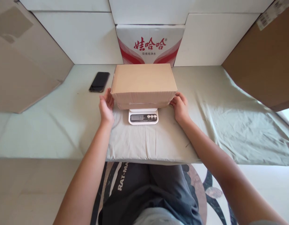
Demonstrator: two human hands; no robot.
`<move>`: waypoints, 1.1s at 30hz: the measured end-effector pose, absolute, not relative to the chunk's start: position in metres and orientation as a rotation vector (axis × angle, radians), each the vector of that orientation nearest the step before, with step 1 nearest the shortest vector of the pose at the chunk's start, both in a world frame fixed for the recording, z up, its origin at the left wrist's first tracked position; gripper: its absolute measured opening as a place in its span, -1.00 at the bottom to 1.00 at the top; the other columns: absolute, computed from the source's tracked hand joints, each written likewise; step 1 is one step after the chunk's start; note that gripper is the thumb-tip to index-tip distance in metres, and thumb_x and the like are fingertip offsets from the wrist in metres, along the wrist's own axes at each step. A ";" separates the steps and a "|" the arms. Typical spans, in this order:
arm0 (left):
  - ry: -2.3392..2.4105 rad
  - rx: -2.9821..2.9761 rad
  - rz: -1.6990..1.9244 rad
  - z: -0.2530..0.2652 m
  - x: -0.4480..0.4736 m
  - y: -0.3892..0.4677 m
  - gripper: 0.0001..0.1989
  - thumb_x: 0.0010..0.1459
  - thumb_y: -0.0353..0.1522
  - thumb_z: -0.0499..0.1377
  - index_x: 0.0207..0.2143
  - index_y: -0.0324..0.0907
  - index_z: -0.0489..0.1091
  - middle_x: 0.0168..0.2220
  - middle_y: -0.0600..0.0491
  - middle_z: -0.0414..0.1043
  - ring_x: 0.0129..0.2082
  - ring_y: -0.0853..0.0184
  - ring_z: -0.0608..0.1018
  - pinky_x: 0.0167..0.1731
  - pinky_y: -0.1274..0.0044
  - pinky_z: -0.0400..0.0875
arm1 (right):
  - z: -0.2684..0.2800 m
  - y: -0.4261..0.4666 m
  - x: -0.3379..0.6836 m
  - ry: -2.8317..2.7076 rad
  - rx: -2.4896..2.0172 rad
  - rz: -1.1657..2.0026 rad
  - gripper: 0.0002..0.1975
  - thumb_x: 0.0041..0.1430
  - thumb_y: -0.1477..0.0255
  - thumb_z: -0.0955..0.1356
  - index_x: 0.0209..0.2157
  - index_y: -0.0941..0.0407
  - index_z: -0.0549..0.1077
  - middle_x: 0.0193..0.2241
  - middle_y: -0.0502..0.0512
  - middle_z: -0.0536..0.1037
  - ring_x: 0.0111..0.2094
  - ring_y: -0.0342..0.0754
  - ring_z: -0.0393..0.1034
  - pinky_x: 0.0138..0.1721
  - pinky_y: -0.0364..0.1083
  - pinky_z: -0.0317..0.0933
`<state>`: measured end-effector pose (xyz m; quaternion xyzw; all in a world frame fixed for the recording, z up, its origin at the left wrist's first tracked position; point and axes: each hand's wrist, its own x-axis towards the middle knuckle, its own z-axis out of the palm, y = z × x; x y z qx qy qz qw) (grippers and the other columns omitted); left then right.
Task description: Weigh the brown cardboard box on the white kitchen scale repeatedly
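A closed brown cardboard box (pixel 144 78) rests on a small white kitchen scale (pixel 143 122), wider than the scale and hiding its platform. The scale's display and buttons face me, but the reading is too faint to make out. My left hand (pixel 106 107) is at the box's lower left side, fingers curled against it and partly hidden. At the lower right corner, my right hand (pixel 180 107) grips the box with its fingertips tucked behind the edge.
A dark phone (pixel 99 82) lies left of the box on the pale green cloth (pixel 65 125). Behind stands a white and red carton (pixel 150 40) with Chinese lettering. Large brown cartons flank the table at left (pixel 29 62) and right (pixel 263 59).
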<state>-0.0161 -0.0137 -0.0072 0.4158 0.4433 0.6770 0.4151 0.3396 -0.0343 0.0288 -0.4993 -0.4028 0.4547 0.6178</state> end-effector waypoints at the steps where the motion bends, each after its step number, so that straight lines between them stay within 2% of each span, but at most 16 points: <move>1: 1.108 1.051 1.690 -0.007 -0.017 -0.014 0.03 0.32 0.47 0.07 0.43 -0.10 0.53 0.64 -0.22 0.31 0.70 -0.11 0.28 0.70 0.07 0.16 | 0.029 -0.034 0.340 -0.929 -1.149 1.046 -0.79 0.20 0.16 0.45 -0.20 -0.04 0.52 -0.34 -0.07 0.66 -0.26 -0.04 0.59 0.02 0.05 0.55; 8: 1.121 1.026 1.685 -0.002 -0.015 -0.016 -0.01 0.38 0.43 0.06 0.40 -0.13 0.54 0.62 -0.25 0.34 0.69 -0.12 0.30 0.69 0.09 0.19 | 0.027 -0.033 0.340 -0.925 -1.139 1.050 -0.78 0.19 0.16 0.46 -0.20 -0.05 0.52 -0.34 -0.09 0.67 -0.28 -0.06 0.60 0.00 0.03 0.54; 14: 1.106 1.022 1.700 0.000 -0.009 -0.019 0.07 0.25 0.51 0.12 0.37 -0.12 0.56 0.63 -0.27 0.32 0.67 -0.16 0.32 0.67 0.08 0.24 | 0.030 -0.035 0.339 -0.914 -1.141 1.053 -0.82 0.17 0.21 0.44 -0.22 -0.04 0.54 -0.36 -0.08 0.68 -0.29 -0.05 0.59 -0.02 0.03 0.54; 20: 1.091 1.069 1.707 0.001 -0.003 -0.023 0.07 0.23 0.52 0.12 0.37 -0.08 0.59 0.60 -0.23 0.39 0.67 -0.17 0.34 0.65 0.10 0.29 | 0.031 -0.037 0.338 -0.913 -1.121 1.047 -0.80 0.20 0.18 0.45 -0.21 -0.05 0.52 -0.32 -0.04 0.67 -0.24 -0.01 0.59 0.00 0.05 0.54; 24: 1.066 1.119 1.738 0.008 0.003 -0.032 0.09 0.16 0.53 0.19 0.36 -0.08 0.60 0.54 -0.25 0.47 0.64 -0.21 0.38 0.61 0.08 0.36 | 0.028 -0.035 0.339 -0.938 -1.067 1.005 -0.69 0.22 0.03 0.46 -0.18 -0.06 0.53 -0.17 0.04 0.72 -0.02 0.10 0.66 0.08 0.10 0.55; 29: 1.032 1.250 1.782 0.014 0.011 -0.041 -0.04 0.29 0.45 0.18 0.28 -0.13 0.64 0.42 -0.25 0.60 0.59 -0.18 0.46 0.58 0.10 0.39 | 0.023 -0.035 0.340 -0.969 -0.980 0.965 -0.47 0.22 -0.17 0.48 0.04 -0.13 0.59 0.20 0.08 0.72 0.29 0.23 0.58 0.33 0.25 0.49; 33: 1.060 1.277 1.794 0.013 0.012 -0.042 -0.07 0.30 0.44 0.16 0.24 -0.10 0.67 0.38 -0.22 0.64 0.54 -0.16 0.53 0.56 0.11 0.43 | 0.021 -0.037 0.339 -1.011 -0.950 0.996 -0.42 0.24 -0.23 0.48 0.10 -0.16 0.60 0.29 0.08 0.70 0.40 0.29 0.52 0.47 0.34 0.40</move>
